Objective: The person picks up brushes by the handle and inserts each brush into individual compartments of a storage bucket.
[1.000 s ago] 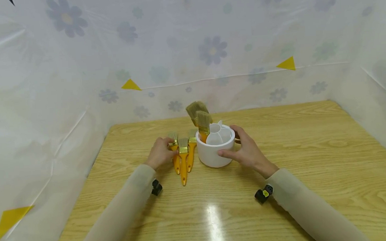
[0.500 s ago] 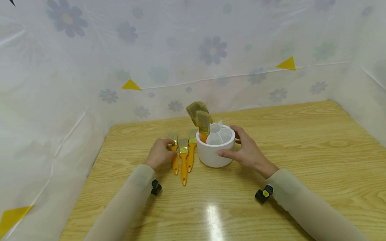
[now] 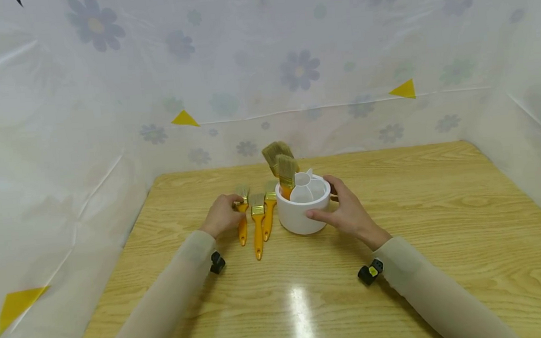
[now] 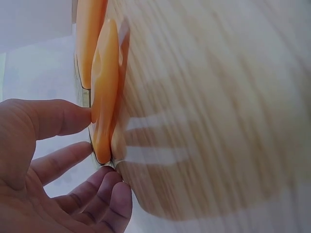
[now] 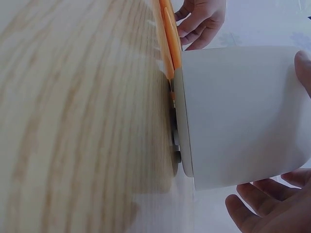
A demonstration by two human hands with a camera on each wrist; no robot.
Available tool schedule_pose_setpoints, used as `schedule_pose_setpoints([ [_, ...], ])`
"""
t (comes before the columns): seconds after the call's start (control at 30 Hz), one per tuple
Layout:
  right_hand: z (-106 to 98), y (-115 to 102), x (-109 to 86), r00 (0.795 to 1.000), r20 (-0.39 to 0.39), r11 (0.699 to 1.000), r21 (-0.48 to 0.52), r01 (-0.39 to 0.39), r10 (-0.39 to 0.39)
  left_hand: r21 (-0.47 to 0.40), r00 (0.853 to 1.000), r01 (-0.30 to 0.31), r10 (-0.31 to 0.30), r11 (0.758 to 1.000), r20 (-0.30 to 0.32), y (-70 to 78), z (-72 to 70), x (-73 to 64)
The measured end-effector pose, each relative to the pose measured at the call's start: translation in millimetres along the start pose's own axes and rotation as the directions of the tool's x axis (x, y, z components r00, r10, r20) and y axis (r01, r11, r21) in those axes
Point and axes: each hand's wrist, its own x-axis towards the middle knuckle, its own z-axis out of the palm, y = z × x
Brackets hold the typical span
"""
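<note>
Your left hand pinches the leftmost brush at its ferrule, flat on the table — right hand curls round the white holder, bracing it.

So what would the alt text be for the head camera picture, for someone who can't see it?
A person's left hand pinches the leftmost of three orange-handled paintbrushes lying on a wooden table, while the right hand holds a white divided pot with two more brushes standing in it.
</note>
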Motion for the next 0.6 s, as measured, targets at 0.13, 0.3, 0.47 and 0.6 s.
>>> schedule_pose_setpoints([
  [0.13, -0.3, 1.4, 0.0, 1.0, 0.0, 1.0, 0.001, 0.006, -0.006, 0.003, 1.0, 0.006, -0.006, 1.0, 0.008, 0.3, -0.4, -0.8],
  [0.3, -1.0, 2.0, 0.9, 1.0, -0.003, 1.0, 0.0, 0.012, -0.012, 0.01, 1.0, 0.005, -0.005, 1.0, 0.006, -1.2, -0.7, -0.1],
  [0.47, -0.8, 0.7, 0.9, 1.0, 0.001, 1.0, 0.005, 0.006, -0.006, 0.006, 1.0, 0.014, -0.014, 1.0, 0.003, -2.2, -1.8, -0.3],
  [0.6, -0.2, 0.7, 0.2, 1.0, 0.01, 1.0, 0.002, -0.006, 0.006, 0.015, 1.0, 0.017, -0.017, 1.0, 0.006, -2.5, -2.2, -1.9],
])
